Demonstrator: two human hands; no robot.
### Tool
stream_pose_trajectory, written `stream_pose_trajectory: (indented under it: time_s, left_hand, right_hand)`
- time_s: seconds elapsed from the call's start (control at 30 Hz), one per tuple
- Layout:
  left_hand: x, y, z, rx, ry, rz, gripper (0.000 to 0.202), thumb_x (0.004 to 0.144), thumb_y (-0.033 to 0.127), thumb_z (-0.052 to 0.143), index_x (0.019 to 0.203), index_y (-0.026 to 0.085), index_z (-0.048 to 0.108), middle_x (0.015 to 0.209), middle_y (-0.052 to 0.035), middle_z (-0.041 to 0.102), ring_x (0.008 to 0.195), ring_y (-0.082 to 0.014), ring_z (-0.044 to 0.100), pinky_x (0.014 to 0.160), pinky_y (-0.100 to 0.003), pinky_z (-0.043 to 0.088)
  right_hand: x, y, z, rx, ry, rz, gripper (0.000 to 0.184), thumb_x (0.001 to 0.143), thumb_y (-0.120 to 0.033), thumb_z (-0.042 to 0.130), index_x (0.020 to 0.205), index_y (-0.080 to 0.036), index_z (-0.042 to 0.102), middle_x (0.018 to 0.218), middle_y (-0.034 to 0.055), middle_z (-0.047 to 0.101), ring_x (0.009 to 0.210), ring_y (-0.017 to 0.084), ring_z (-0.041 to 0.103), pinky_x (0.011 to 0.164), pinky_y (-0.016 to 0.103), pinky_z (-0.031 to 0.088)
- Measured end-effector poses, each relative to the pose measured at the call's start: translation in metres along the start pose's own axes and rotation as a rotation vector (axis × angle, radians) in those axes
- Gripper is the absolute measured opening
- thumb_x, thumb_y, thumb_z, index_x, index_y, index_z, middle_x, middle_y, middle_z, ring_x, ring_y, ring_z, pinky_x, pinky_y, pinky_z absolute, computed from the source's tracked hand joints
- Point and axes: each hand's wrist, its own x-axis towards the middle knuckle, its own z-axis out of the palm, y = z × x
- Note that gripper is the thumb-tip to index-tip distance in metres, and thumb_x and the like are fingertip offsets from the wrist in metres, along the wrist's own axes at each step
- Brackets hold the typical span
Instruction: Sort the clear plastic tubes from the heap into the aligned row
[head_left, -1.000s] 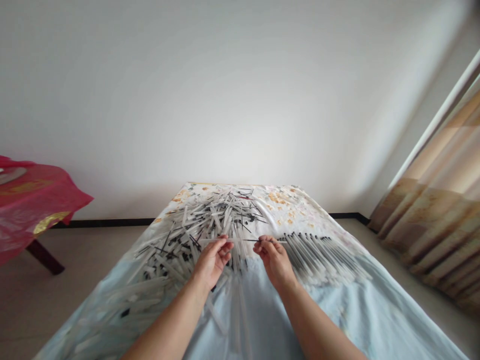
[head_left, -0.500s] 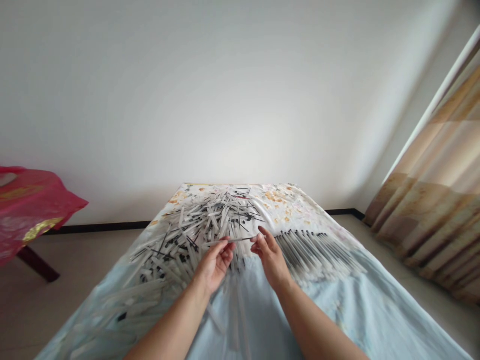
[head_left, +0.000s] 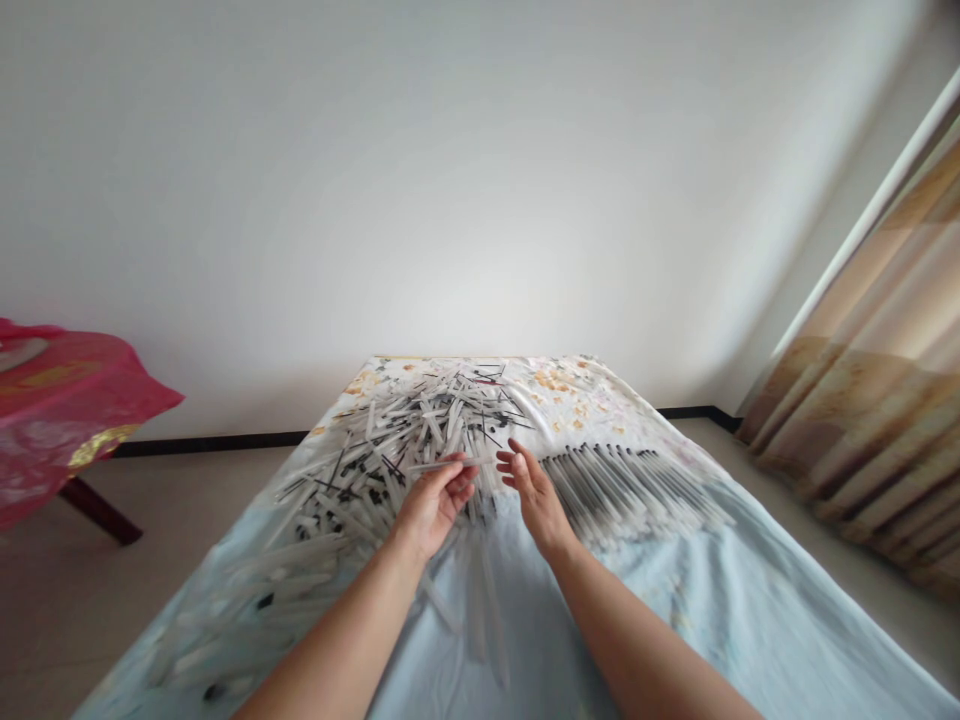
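My left hand (head_left: 431, 503) pinches one thin clear tube (head_left: 442, 464) between thumb and fingers, holding it level above a loose heap of clear tubes and black sticks (head_left: 405, 440). My right hand (head_left: 529, 485) is just to the right of the tube's end, fingers stretched out and apart, holding nothing I can see. To its right lies a neat row of filled tubes (head_left: 622, 480) side by side on the cloth.
A pale blue and floral cloth (head_left: 690, 590) covers the table. More loose tubes (head_left: 247, 600) trail along its left side. A table under a red cloth (head_left: 52, 420) stands at the left, a striped curtain (head_left: 877, 420) at the right, a white wall behind.
My hands have come closer together. The right hand, which pinched a thin black stick at the tube's end, has opened and the stick no longer shows outside the tube.
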Motion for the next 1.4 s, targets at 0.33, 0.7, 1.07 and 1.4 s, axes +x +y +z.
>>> stream_pose_trajectory:
  time_s: [0.33,0.7,1.07,1.4]
  left_hand:
    - [0.011,0.025,-0.01,0.011,-0.03,0.005,0.015,0.073,0.011,0.054,0.086,0.01,0.06,0.07,-0.0061,0.065,0.069,-0.0128,0.063,0.057,-0.019,0.05]
    - [0.01,0.015,-0.024,-0.008,-0.056,-0.002,0.018,0.074,0.011,0.053,0.091,0.011,0.059,0.073,-0.0065,0.066,0.07,-0.012,0.063,0.058,-0.019,0.05]
    - [0.006,0.012,-0.021,0.018,-0.074,0.005,0.019,0.072,0.012,0.054,0.09,0.012,0.059,0.075,-0.0068,0.066,0.069,-0.0132,0.062,0.054,-0.019,0.049]
    - [0.007,0.014,-0.022,-0.015,-0.043,-0.019,0.018,0.074,0.012,0.053,0.09,0.012,0.059,0.073,-0.0066,0.065,0.068,-0.0128,0.063,0.052,-0.018,0.049]
  right_hand:
    - [-0.009,0.013,-0.005,-0.506,-0.099,-0.167,0.023,0.074,-0.029,0.053,0.091,-0.02,0.066,0.077,0.0043,0.06,0.065,0.014,0.052,0.064,0.027,0.04]
    - [-0.021,0.007,0.016,-0.705,-0.371,-0.305,0.022,0.076,-0.02,0.053,0.094,-0.023,0.066,0.082,0.0049,0.057,0.079,0.017,0.05,0.074,0.03,0.037]
    - [-0.017,0.009,0.061,-1.117,-0.497,-0.256,0.015,0.067,-0.032,0.06,0.072,-0.02,0.066,0.085,0.0068,0.058,0.085,0.023,0.046,0.075,0.038,0.032]
    - [-0.012,-0.006,0.051,-0.992,-0.431,-0.283,0.008,0.061,-0.021,0.059,0.067,-0.019,0.063,0.08,0.0066,0.06,0.078,0.021,0.051,0.07,0.032,0.036]
